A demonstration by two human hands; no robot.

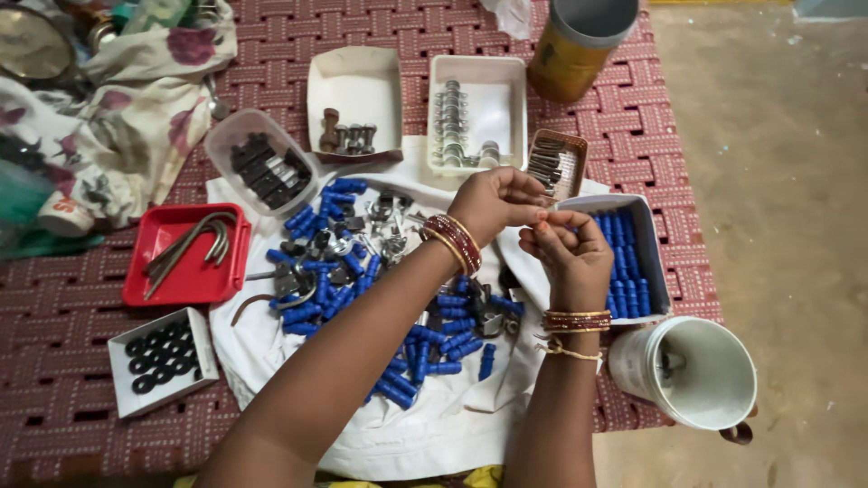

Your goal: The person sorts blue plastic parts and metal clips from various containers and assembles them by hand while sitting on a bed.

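My left hand [495,201] and my right hand [568,251] meet above a white cloth [434,425], fingertips pinched together on a small part too tiny to make out. Both wrists wear bangles. Just beyond the fingers sits a small brown tray of metal pins [557,163]. Under my forearms lies a heap of blue plastic sleeves [425,352] mixed with small metal fittings [384,237]. A white tray of neatly packed blue sleeves [627,258] stands right of my right hand.
On the woven red mat: a red tray of metal hooks [185,251], a box of black rings [161,361], a tub of black blocks [265,167], white trays of bolts [348,136] and clips [466,126], a white bucket [692,375], a yellow can [577,50], floral cloth [136,99].
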